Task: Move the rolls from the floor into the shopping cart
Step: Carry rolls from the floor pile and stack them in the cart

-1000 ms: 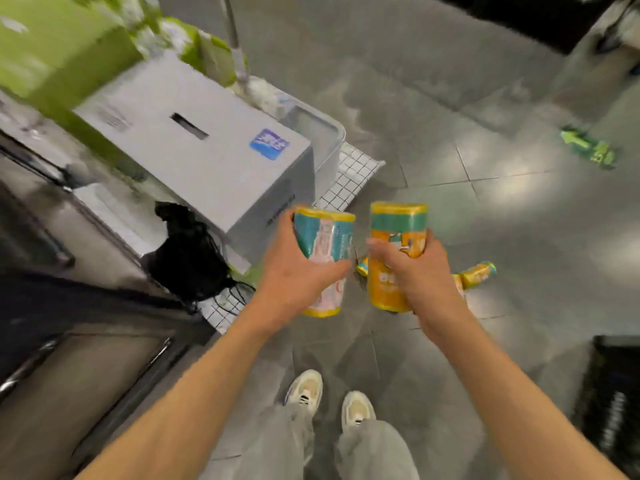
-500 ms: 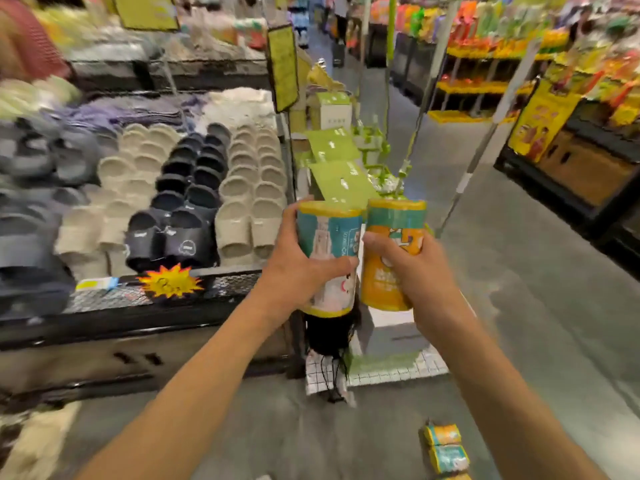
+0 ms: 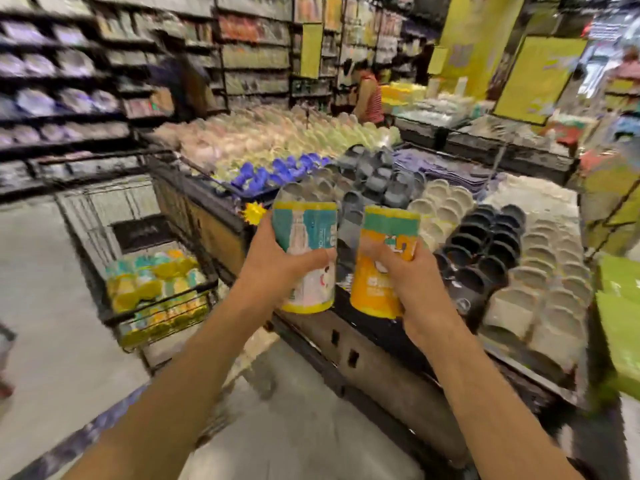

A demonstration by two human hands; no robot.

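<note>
Holding one roll in each hand, we see from the head view our left hand point(image 3: 273, 268) curled round a teal roll point(image 3: 306, 254), upright. Just to its right, our right hand point(image 3: 408, 282) grips an orange roll point(image 3: 379, 265), also upright, the two apart. Well to the left of the left hand and lower stands the shopping cart point(image 3: 104, 237), with more rolls point(image 3: 152, 282) piled inside. Beyond both hands lies a slipper display point(image 3: 485, 244).
</note>
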